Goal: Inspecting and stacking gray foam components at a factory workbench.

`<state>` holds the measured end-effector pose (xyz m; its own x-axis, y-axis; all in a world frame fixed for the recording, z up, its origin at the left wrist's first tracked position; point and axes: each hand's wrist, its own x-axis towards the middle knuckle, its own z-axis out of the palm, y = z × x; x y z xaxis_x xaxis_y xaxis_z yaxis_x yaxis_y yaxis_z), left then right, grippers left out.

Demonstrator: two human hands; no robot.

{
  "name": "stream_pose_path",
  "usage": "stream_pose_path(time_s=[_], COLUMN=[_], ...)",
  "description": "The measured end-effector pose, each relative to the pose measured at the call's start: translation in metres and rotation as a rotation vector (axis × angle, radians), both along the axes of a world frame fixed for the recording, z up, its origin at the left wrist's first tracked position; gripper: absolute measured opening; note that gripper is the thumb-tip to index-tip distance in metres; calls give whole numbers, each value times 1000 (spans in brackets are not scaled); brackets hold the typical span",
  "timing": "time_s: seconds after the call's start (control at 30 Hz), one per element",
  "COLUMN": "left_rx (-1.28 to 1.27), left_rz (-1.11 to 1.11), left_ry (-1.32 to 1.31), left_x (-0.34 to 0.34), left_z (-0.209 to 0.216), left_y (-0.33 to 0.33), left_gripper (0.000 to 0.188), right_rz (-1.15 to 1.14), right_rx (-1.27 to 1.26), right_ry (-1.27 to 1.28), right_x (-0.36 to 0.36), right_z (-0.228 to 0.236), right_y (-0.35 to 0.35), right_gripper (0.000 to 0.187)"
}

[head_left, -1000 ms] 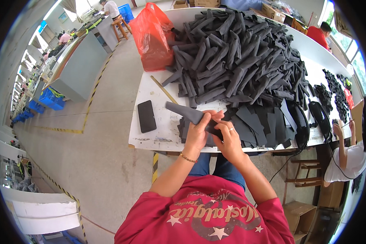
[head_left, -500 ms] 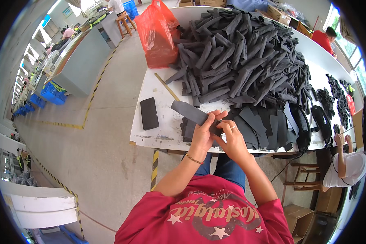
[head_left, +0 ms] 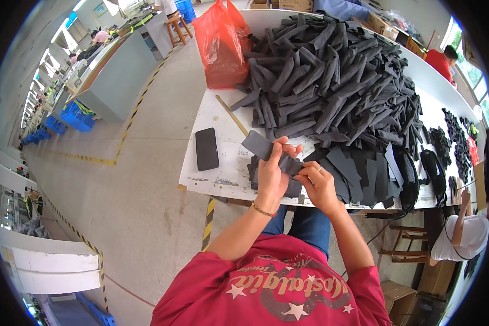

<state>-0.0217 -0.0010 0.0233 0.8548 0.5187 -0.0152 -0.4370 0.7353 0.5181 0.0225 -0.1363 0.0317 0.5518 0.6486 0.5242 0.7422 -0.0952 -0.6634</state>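
Nearest, holding a dark grey strip [head_left: 258, 144] between both hands, over the front edge of the white worktop [head_left: 226, 165]. With the left hand [head_left: 273, 175], gripping with palm turned up, thumb laid across the top face. With the right hand [head_left: 321, 190], closed in a pinch on the strip's right end. Likely to handle as very light and soft: bending and rippling over the left palm, yet jutting fairly flat past the left thumb, so judged pliable with a little body. Looking matt, hence probably not slippery; unlikely to break, more apt to crease or slip out of line under a loose grip. Best taken near the ends, thumb above and fingers below, with gentle tension across the middle. Impossible to tell the exact number of layers.

Just beyond and to the right, overlapping flat dark pieces [head_left: 353, 173], probably easiest to pick up by a free corner. To the left, a black phone [head_left: 207, 149]; past that, a narrow yellowish strip [head_left: 231, 115]. Farther back, a high heap of folded dark pieces [head_left: 331, 81], with a red plastic bag [head_left: 221, 51] beside.

Compared with half a second ago: hands set wider apart, showing more rippled material between, with less length jutting past the left thumb. Farther out, phone, heap and bag shifted rightward in view, probably from a turn of the head; otherwise lying in the same arrangement.
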Motion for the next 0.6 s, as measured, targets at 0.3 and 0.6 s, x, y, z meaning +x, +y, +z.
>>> stream_pose_path(time_s=[0.3, 0.6], left_rx=[-59, -57], left_rz=[12, 12], left_ry=[-15, -10], left_x=[0, 0], left_z=[-7, -9], left_y=[-5, -4], left_gripper=[27, 25], right_rz=[-32, -17], right_rx=[-4, -1], right_ry=[27, 37], right_x=[0, 2], right_z=[-7, -10], right_y=[5, 8], right_gripper=[12, 11])
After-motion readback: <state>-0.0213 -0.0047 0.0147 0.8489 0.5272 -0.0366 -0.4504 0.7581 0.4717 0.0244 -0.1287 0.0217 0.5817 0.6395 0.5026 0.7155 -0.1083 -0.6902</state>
